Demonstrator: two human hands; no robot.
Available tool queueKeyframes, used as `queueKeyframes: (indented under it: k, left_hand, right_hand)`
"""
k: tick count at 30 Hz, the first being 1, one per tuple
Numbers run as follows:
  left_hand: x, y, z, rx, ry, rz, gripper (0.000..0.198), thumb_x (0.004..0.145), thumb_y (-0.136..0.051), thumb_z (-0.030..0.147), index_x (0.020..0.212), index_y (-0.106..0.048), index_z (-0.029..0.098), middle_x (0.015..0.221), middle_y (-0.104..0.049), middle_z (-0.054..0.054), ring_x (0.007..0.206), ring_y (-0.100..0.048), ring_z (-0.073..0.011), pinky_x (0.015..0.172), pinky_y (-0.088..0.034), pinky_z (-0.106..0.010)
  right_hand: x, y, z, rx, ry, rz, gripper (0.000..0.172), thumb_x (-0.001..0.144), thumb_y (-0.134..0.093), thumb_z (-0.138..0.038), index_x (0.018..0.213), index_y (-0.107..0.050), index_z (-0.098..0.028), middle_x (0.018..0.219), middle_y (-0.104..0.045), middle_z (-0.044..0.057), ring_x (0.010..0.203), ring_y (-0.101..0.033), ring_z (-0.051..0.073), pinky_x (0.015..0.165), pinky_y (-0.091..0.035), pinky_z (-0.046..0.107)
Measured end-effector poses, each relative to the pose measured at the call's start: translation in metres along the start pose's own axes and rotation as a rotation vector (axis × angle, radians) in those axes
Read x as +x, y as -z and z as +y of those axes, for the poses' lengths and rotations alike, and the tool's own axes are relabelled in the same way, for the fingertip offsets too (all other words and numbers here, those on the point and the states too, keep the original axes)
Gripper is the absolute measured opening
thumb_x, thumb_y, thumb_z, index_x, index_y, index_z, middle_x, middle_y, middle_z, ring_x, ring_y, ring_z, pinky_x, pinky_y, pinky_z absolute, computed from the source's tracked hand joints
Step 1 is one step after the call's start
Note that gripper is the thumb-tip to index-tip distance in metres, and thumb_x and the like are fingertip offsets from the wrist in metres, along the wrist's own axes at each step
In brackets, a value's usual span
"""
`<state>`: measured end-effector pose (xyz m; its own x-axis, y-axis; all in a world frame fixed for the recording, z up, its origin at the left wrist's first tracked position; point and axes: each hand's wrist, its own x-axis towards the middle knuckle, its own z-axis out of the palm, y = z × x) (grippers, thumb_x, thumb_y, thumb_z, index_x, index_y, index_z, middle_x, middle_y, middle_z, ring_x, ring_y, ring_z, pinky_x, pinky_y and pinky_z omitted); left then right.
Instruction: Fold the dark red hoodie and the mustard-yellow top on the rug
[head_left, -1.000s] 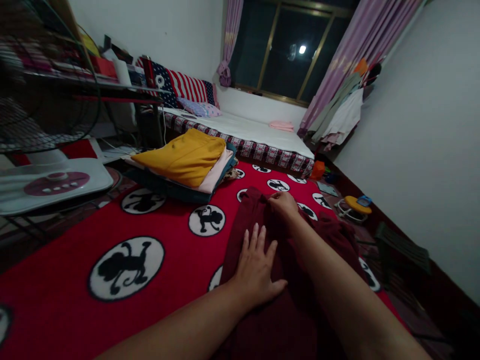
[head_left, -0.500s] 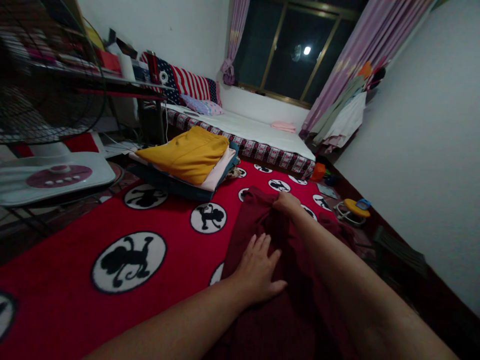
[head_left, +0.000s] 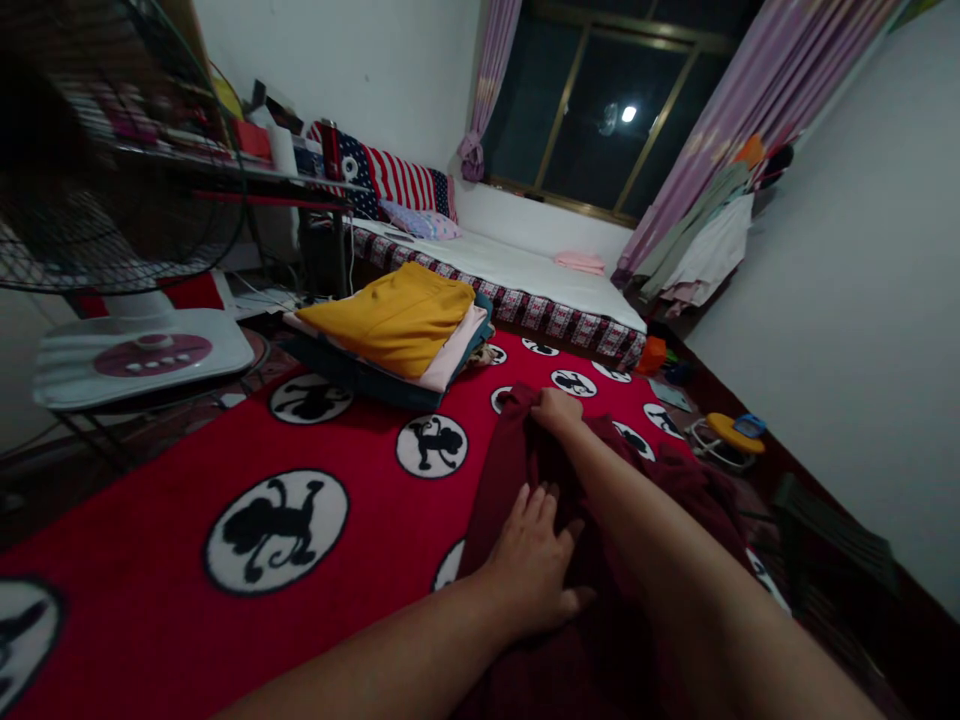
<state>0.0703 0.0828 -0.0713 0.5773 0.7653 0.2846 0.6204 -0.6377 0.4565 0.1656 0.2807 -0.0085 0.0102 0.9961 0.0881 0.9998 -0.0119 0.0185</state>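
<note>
A dark maroon garment (head_left: pixel 487 500) lies spread on the red blanket (head_left: pixel 165 540) with its monkey-figure circles; its exact kind I cannot make out. My left hand (head_left: pixel 536 560) rests on the cloth, fingers stretched and apart. Farther from me, my right hand (head_left: pixel 559 408) is closed on the garment's far edge, its fingertips hidden in the folds. Some of the cloth on the right is covered by my right forearm. Beyond my hands to the left sits a stack of folded clothes, a mustard-yellow garment (head_left: pixel 405 310) on top.
A fan (head_left: pixel 142 345) stands at the left, beside a cluttered desk (head_left: pixel 300 180). At the back is a bed (head_left: pixel 510 260) under the window. Clothes (head_left: pixel 709 245) hang on the right. A yellow-topped stool (head_left: pixel 731 432) and a dark stool (head_left: pixel 832 530) stand on the right side.
My right hand has drawn its part of the garment slightly to the left. My left hand stays spread on the cloth. The whole view has shifted a little.
</note>
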Motion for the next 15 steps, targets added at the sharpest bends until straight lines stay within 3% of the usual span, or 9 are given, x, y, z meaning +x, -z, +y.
queueKeyframes:
  k: [3, 6, 9, 12, 15]
  left_hand:
    - [0.001, 0.005, 0.002, -0.004, 0.011, -0.036, 0.073, 0.079, -0.057, 0.06, 0.137, -0.048, 0.016, 0.152, -0.027, -0.021, 0.142, -0.018, -0.0374, 0.114, -0.016, -0.056]
    - [0.001, 0.01, 0.003, -0.022, 0.02, -0.067, 0.073, 0.08, -0.056, 0.058, 0.138, -0.047, 0.015, 0.153, -0.024, -0.023, 0.142, -0.017, -0.0388, 0.114, -0.014, -0.057]
    - [0.0, 0.01, 0.003, -0.035, 0.016, -0.061, 0.073, 0.079, -0.058, 0.056, 0.138, -0.046, 0.016, 0.154, -0.021, -0.022, 0.142, -0.017, -0.0387, 0.114, -0.014, -0.057]
    - [-0.001, 0.007, 0.001, -0.045, 0.009, -0.04, 0.073, 0.078, -0.059, 0.057, 0.138, -0.047, 0.016, 0.154, -0.021, -0.022, 0.142, -0.017, -0.0384, 0.114, -0.014, -0.057]
    - [-0.002, 0.004, 0.0, -0.054, -0.002, -0.016, 0.072, 0.078, -0.059, 0.057, 0.137, -0.048, 0.016, 0.154, -0.021, -0.021, 0.142, -0.017, -0.0385, 0.114, -0.015, -0.057]
  right_hand:
    - [0.01, 0.006, -0.012, 0.016, 0.048, 0.042, 0.034, 0.087, -0.049, -0.036, 0.109, -0.066, -0.016, 0.111, -0.067, 0.016, 0.104, -0.062, 0.029, 0.083, -0.045, 0.035]
    - [0.016, 0.01, -0.027, 0.069, 0.164, 0.042, 0.036, 0.089, -0.047, -0.043, 0.111, -0.063, -0.02, 0.113, -0.067, 0.01, 0.104, -0.061, 0.023, 0.082, -0.045, 0.029]
    - [0.016, 0.006, -0.039, 0.103, 0.254, -0.004, 0.035, 0.077, -0.065, -0.047, 0.102, -0.068, -0.022, 0.11, -0.068, 0.007, 0.105, -0.06, 0.021, 0.084, -0.044, 0.025]
    - [0.018, 0.003, -0.043, 0.121, 0.203, -0.013, 0.025, 0.068, -0.073, -0.032, 0.09, -0.071, -0.02, 0.107, -0.069, 0.01, 0.108, -0.06, 0.026, 0.088, -0.044, 0.029]
    - [0.03, 0.01, -0.034, 0.17, 0.051, 0.036, 0.021, 0.073, -0.067, -0.026, 0.092, -0.071, -0.017, 0.108, -0.068, 0.015, 0.109, -0.06, 0.03, 0.089, -0.045, 0.035]
